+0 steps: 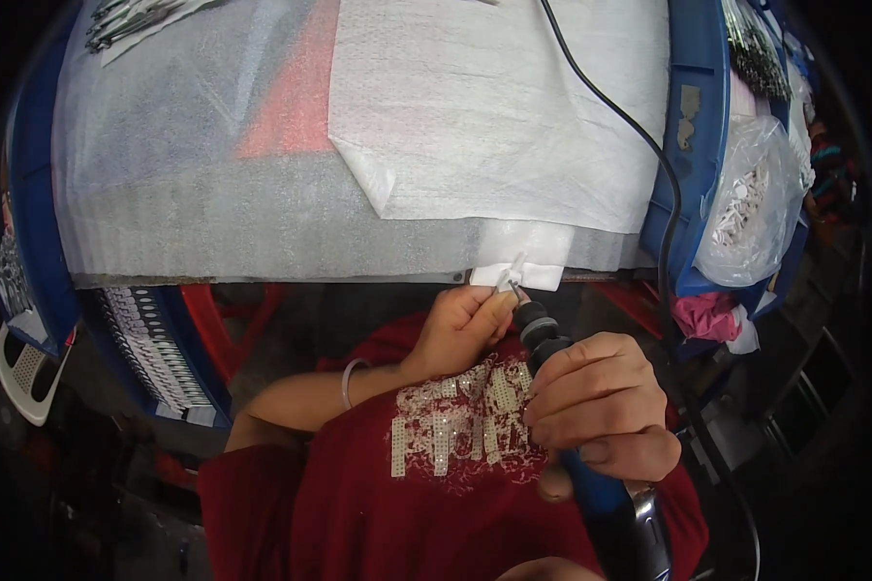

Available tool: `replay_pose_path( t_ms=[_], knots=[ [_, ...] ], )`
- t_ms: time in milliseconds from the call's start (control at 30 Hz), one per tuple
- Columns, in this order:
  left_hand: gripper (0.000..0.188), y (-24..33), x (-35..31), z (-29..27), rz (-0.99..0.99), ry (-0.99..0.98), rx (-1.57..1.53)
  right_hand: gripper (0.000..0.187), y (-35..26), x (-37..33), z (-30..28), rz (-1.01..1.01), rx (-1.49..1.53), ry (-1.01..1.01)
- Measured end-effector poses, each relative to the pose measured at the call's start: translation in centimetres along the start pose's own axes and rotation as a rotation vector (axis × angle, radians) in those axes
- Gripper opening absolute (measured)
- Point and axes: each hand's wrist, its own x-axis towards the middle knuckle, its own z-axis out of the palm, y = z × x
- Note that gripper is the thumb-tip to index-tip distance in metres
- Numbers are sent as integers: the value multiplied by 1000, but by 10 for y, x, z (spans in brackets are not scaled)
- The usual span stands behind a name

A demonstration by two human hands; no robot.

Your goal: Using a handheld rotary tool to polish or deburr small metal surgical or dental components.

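Blue-and-black cylindrical power tool point(599, 484), clamped in the right hand point(603, 407), aims its tip near a small greyish piece point(505, 280) that the left hand point(460, 329) pinches over a white rectangular block point(546, 278), where a loose pinch could let it slip or spin.

white sheet point(504, 116) bright | lower background dim | corners black | edges bowed

Blue and black colour the cylindrical handheld power tool point(596, 494); its thin cable point(675, 198) is black. The short-sleeved fabric shirt point(358, 513) is dark red with pale dotted blocks — the woven plastic sheet point(494, 116) white, the foam sheet point(165, 213) translucent grey.
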Motion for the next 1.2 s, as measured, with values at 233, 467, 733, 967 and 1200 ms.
replay_pose_path(
  t_ms=[233, 467, 733, 967, 1200],
  knots=[
    [26, -7, -1, 7, 72, 66, 67, 38, -3, 7, -2, 0, 34, -12],
    [32, -8, -4, 8, 71, 62, 124, 38, -8, 9, -4, -16, -3, -64],
    [24, 1, -1, 10, 1, 31, -30, 50, -9, -5, -9, -63, -31, 32],
    [23, -1, 0, 6, 3, 42, 18, 48, -6, -9, -11, -72, 3, 54],
    [23, 1, 1, 10, 23, 23, 16, 44, -12, -6, -15, -29, -22, 24]
  ],
)
